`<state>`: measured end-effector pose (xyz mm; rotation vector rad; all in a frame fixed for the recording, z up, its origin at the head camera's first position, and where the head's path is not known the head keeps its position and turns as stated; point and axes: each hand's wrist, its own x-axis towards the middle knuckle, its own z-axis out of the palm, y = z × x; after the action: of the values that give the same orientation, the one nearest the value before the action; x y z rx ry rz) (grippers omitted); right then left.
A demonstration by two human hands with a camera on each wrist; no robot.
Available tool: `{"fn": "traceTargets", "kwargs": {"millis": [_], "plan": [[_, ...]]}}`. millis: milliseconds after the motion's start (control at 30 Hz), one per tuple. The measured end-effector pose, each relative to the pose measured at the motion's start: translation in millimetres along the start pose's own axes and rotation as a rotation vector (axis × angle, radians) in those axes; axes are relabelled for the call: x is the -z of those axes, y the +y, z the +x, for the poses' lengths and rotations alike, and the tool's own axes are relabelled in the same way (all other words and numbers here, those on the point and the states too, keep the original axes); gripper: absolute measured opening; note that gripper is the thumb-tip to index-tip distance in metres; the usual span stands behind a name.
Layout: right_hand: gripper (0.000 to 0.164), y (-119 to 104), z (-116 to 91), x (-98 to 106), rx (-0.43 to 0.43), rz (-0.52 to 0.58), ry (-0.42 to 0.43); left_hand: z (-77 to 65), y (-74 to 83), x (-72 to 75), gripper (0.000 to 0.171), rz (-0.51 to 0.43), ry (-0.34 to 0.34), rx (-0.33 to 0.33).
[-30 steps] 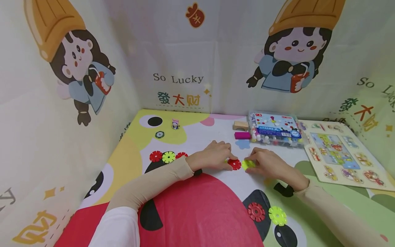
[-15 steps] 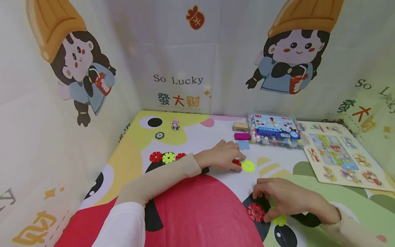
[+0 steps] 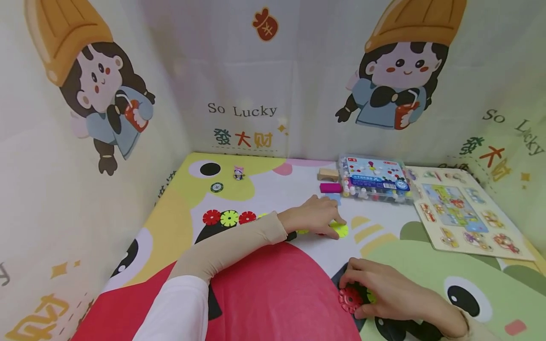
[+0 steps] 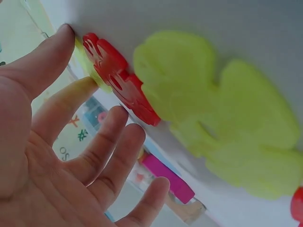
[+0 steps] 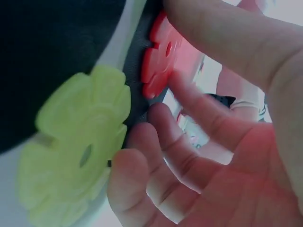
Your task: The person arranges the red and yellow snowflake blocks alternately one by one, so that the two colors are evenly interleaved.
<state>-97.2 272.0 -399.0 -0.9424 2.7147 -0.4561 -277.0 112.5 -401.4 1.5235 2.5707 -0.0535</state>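
Observation:
My left hand (image 3: 314, 217) is at the right end of a row of notched snowflake building discs. Its thumb and index finger span the edges of a yellow snowflake disc (image 3: 340, 230); the other fingers are spread. Beside that disc lies a red snowflake disc (image 4: 118, 78), then a yellow one (image 4: 189, 94). Nearer me, my right hand (image 3: 386, 290) has its thumb and index finger on opposite edges of another red snowflake disc (image 3: 350, 299). Another yellow snowflake disc (image 5: 78, 146) lies by its other fingers, mostly hidden by the hand in the head view.
More of the row, including a red disc (image 3: 211, 217), is left of my forearm. Behind are a figurine (image 3: 239, 173), a round token (image 3: 217, 187), a magenta block (image 3: 330, 188), a wooden block (image 3: 328, 174), a plastic case (image 3: 377, 177) and a puzzle board (image 3: 439, 241).
My right hand has left the row's end disc, come back towards me and taken the loose red disc by its edges. My left hand has shifted right from the red disc to the yellow end disc.

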Motion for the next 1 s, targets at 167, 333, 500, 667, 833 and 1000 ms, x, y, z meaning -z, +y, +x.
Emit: {"fn": "traceTargets", "kwargs": {"millis": [167, 333, 500, 667, 833, 1000], "plan": [[0.034, -4.8, 3.6, 0.9, 0.016, 0.090, -0.034, 1.2, -0.2, -0.7, 0.049, -0.007, 0.005, -0.002], [0.034, -9.9, 5.9, -0.8, 0.051, 0.189, -0.060, 1.8, 0.3, -0.8, 0.050, 0.004, -0.010, 0.001], [0.033, -11.6, 7.9, -1.0, 0.066, 0.186, -0.050, 1.5, 0.3, -0.1, 0.050, 0.010, -0.019, 0.008], [0.031, -10.9, 8.8, -0.2, 0.095, 0.142, -0.021, 2.3, 0.0, -0.8, 0.050, 0.005, -0.024, 0.006], [0.029, -4.7, 10.8, 2.3, 0.063, 0.075, 0.017, 2.8, -0.3, -1.3, 0.050, 0.003, -0.020, 0.006], [0.033, 28.9, 21.1, 17.7, -0.031, -0.017, 0.149, 3.5, -0.6, -1.1, 0.050, 0.002, -0.010, 0.005]]}}
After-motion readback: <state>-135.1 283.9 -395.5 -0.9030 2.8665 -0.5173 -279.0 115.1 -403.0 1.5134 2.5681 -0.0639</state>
